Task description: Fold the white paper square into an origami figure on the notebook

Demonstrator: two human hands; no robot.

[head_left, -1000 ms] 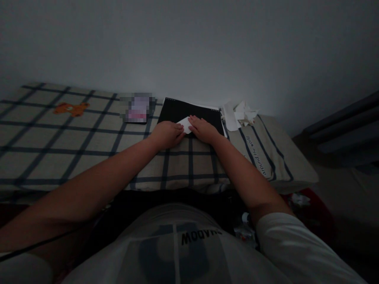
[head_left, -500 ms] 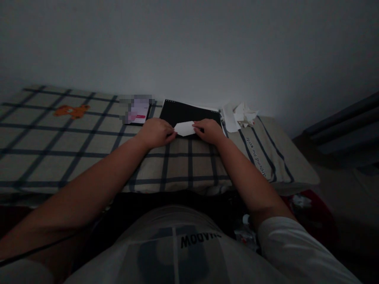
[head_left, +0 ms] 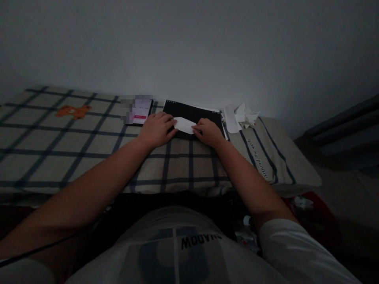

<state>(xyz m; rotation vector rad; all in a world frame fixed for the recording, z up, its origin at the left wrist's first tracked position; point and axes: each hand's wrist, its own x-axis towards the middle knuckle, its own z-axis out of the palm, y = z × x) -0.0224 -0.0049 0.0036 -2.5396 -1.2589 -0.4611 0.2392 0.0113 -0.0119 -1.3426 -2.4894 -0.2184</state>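
Observation:
A small piece of folded white paper (head_left: 184, 125) with pointed ends lies over a black spiral-punched pad (head_left: 192, 110) on the checked cloth. My left hand (head_left: 156, 128) holds the paper's left end, its thumb and fingers a little apart at that edge. At the opposite end, my right hand (head_left: 209, 132) pinches the paper between thumb and fingertips. The paper's tips are partly hidden by my fingers.
A phone (head_left: 141, 110) with a lit screen lies left of the pad. Torn, crumpled white paper (head_left: 246, 115) sits to the right. An orange bear-shaped figure (head_left: 74, 112) is on the cloth (head_left: 100, 138) farther left. Behind rises a wall; a bottle (head_left: 247, 234) stands below the edge.
The folded paper has tilted, its left end rising and its right end dropping slightly. My left hand's fingers have spread and shifted a little upward. My right hand keeps its pinch.

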